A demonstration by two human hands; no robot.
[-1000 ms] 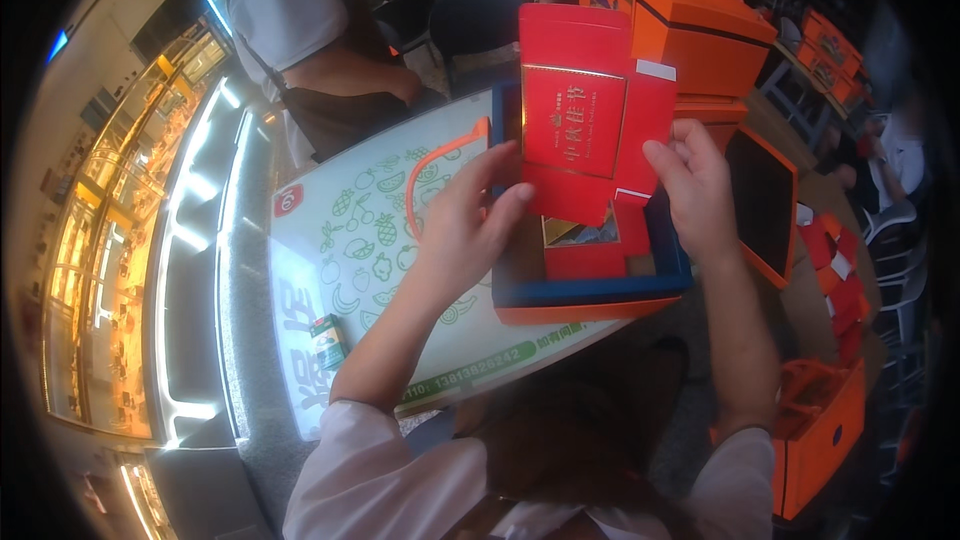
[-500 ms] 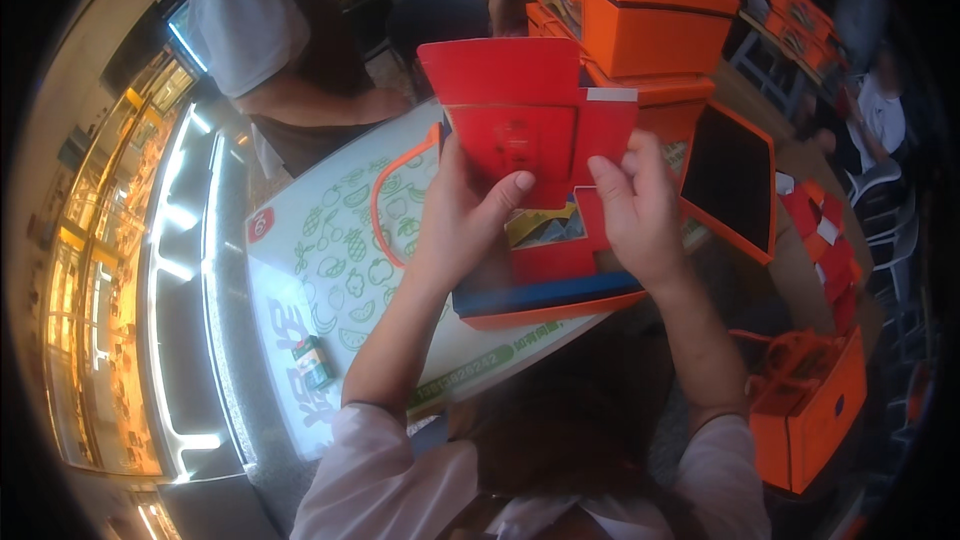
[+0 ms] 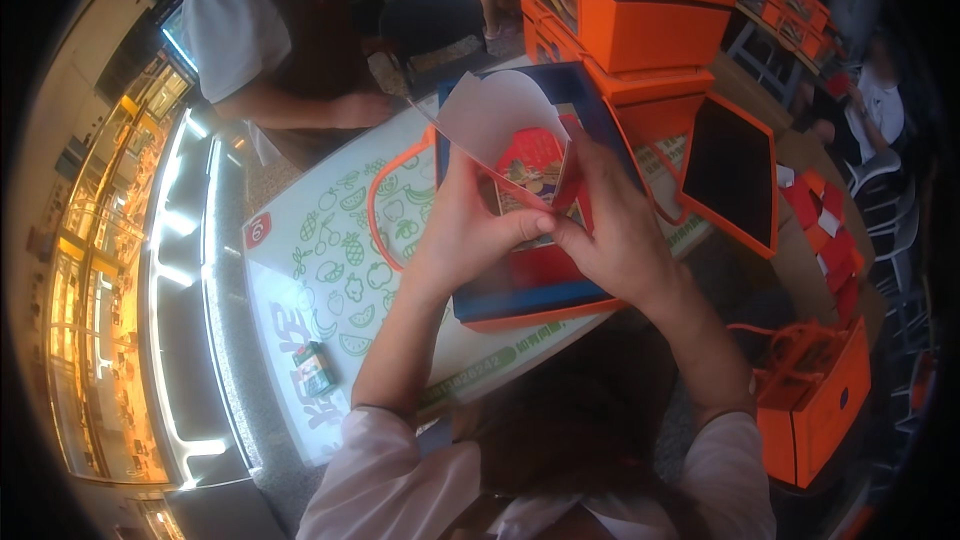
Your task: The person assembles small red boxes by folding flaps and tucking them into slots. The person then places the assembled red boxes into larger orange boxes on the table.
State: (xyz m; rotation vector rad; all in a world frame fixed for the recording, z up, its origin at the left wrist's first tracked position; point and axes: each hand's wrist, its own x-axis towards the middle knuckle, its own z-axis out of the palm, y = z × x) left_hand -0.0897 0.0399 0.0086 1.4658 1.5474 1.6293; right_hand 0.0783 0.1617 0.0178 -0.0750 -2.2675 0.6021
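Note:
Both my hands are wrapped round a red folding carton with a pale inside, squeezed so that its top gapes. My left hand grips its left side and my right hand its right side, the thumbs meeting at the near side. Behind it a red package with a colourful picture shows in part; I cannot tell whether it lies inside the carton or beyond it. Below is an uncovered orange gift box with a dark blue inner wall and an orange handle.
The table has green fruit drawings. A small green pack lies at its left. Orange boxes stack up behind; a dark-lined lid leans at the right. An orange bag stands lower right. A co-worker stands far left.
The carton has gone from flat, red face toward me, to bent open with its pale inside showing. My hands have come closer together. The co-worker's arm has shifted a little left.

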